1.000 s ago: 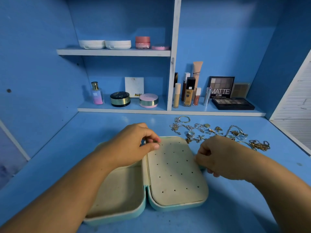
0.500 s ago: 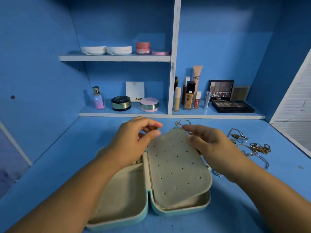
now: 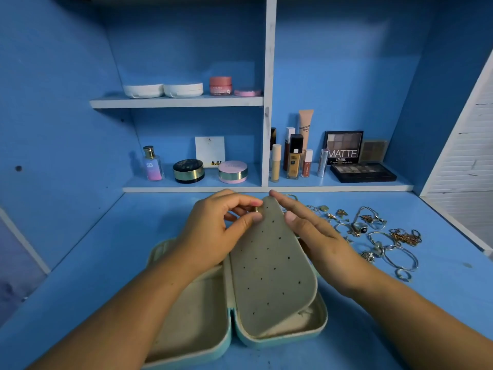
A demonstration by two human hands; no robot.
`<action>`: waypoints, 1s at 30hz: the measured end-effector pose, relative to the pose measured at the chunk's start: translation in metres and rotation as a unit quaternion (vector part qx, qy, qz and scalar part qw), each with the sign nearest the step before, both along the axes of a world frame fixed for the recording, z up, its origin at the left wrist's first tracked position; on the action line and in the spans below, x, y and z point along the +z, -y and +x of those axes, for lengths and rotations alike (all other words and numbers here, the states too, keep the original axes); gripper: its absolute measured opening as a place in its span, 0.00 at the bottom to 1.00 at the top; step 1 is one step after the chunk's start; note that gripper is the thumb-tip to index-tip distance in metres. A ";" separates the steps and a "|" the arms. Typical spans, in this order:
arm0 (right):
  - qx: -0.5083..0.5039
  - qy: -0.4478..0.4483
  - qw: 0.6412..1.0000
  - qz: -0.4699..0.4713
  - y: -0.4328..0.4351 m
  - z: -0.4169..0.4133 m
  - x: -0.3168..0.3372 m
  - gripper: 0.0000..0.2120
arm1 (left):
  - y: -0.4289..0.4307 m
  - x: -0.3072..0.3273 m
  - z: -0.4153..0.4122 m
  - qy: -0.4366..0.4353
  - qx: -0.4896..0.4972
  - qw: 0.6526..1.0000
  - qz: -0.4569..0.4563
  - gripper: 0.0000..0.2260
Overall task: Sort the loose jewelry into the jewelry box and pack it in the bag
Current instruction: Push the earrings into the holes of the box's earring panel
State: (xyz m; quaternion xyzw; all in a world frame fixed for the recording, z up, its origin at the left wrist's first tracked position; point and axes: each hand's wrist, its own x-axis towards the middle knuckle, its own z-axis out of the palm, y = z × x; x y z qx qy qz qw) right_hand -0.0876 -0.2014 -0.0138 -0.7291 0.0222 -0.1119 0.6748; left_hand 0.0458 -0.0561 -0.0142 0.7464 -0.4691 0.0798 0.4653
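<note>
A teal jewelry box point(image 3: 317, 331) lies open on the blue desk in front of me. Its beige earring flap point(image 3: 269, 265), dotted with small holes, is tilted up on end. My left hand point(image 3: 213, 231) pinches a small gold piece point(image 3: 256, 209) at the flap's top edge. My right hand point(image 3: 312, 231) holds the flap up from behind with straight fingers. Loose gold and silver jewelry point(image 3: 373, 233) is scattered on the desk to the right of the box. No bag is in view.
Behind the box a low shelf point(image 3: 266, 188) carries a perfume bottle point(image 3: 152, 164), compacts, foundation tubes and eyeshadow palettes point(image 3: 362, 172). An upper shelf point(image 3: 176, 101) bears white cases and a pink jar. A white slatted panel point(image 3: 464, 161) stands at the right.
The earring flap has been lifted from flat to steeply tilted. My right hand moved from the box's right edge to behind the flap. My left hand rose with it.
</note>
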 end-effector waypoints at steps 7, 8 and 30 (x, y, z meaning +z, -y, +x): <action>0.007 0.028 1.000 -0.005 0.001 -0.001 -0.003 0.23 | 0.005 0.015 -0.006 -0.005 0.016 0.999 0.035 0.09; 0.006 0.034 0.999 -0.007 0.001 -0.001 -0.004 0.24 | 0.005 0.019 -0.006 -0.020 0.013 0.999 0.047 0.08; -0.008 0.060 0.998 0.002 0.004 0.006 -0.015 0.24 | 0.002 0.014 0.002 -0.055 -0.002 0.997 0.049 0.08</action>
